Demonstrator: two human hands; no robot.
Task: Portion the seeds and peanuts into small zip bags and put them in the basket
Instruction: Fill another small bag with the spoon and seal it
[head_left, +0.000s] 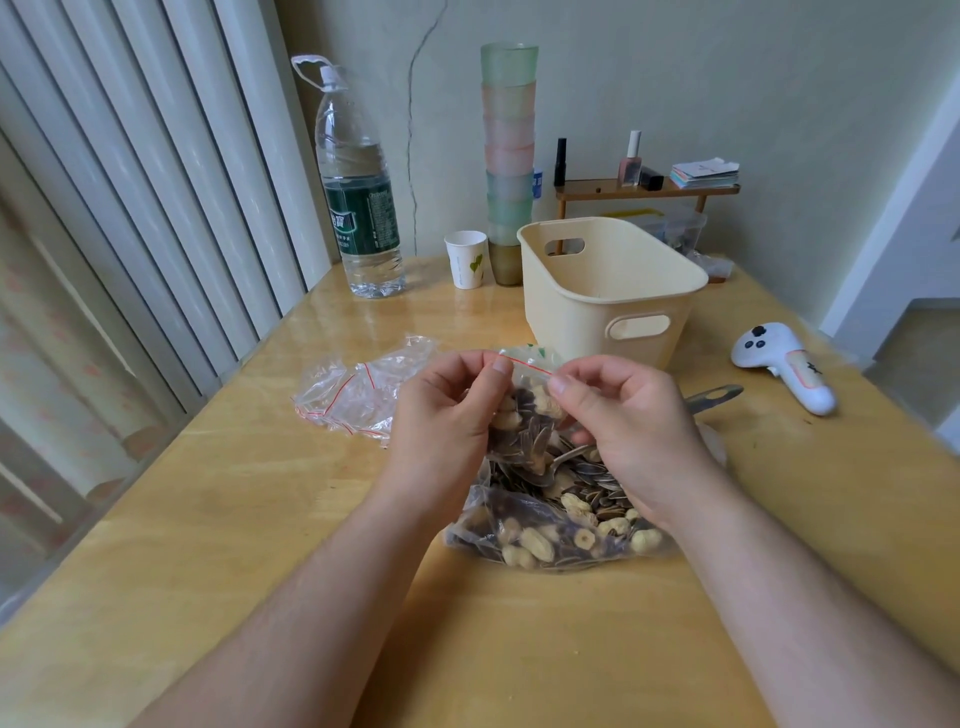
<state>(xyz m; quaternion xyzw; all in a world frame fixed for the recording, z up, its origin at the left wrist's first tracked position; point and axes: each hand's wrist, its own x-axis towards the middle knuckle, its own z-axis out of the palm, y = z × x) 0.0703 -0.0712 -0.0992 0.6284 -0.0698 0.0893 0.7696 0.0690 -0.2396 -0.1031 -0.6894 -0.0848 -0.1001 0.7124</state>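
Pinching along the red zip strip now, I've got the left hand and right hand at frame centre, each grip thumb-to-forefinger on the top edge of the small bag, which hangs filled with seeds and peanuts just above the big bag. Basket sits beyond, upper middle, nothing visible inside from here. Risk as I read it: the fill rides high, close under the strip, so a seed caught in the track could stop the seal, and the bag might then spill on the way to the basket. If one grip slips, the load tips out onto the worktop. Spoon lies partly hidden behind my right hand, spare bags left of centre.
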